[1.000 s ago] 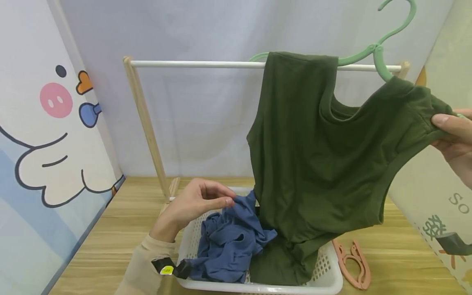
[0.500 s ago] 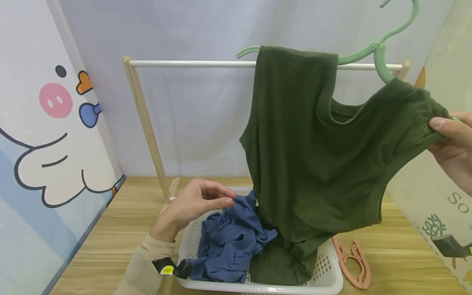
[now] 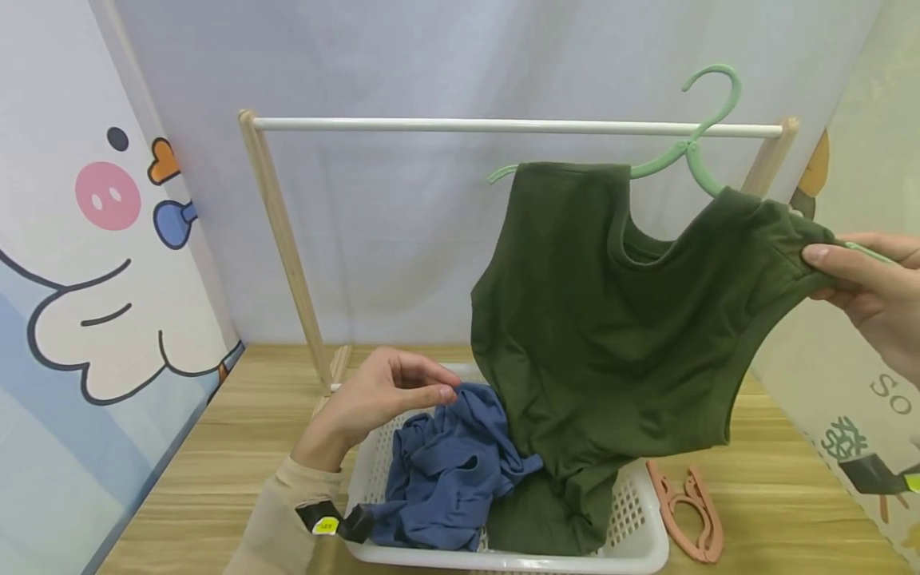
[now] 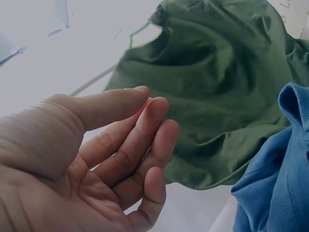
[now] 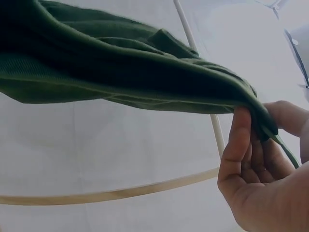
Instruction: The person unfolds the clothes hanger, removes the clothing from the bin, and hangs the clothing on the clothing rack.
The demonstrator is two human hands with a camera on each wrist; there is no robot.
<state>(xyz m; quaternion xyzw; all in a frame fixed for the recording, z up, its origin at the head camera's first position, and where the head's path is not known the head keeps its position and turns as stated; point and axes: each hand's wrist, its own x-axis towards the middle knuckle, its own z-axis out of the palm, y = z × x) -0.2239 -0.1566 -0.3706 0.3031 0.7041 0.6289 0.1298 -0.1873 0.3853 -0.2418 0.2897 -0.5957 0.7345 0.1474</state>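
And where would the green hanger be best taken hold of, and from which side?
Probably at the joint of the green hanger, just under its hook, coming from above. That part stands bare over the green top's open neckline, while cloth covers much of both hanger arms. The right grip pinches one shoulder.

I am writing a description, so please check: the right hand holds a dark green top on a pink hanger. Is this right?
Not quite: the hanger is light green, as the head view shows. The right hand does hold a dark green top on it.
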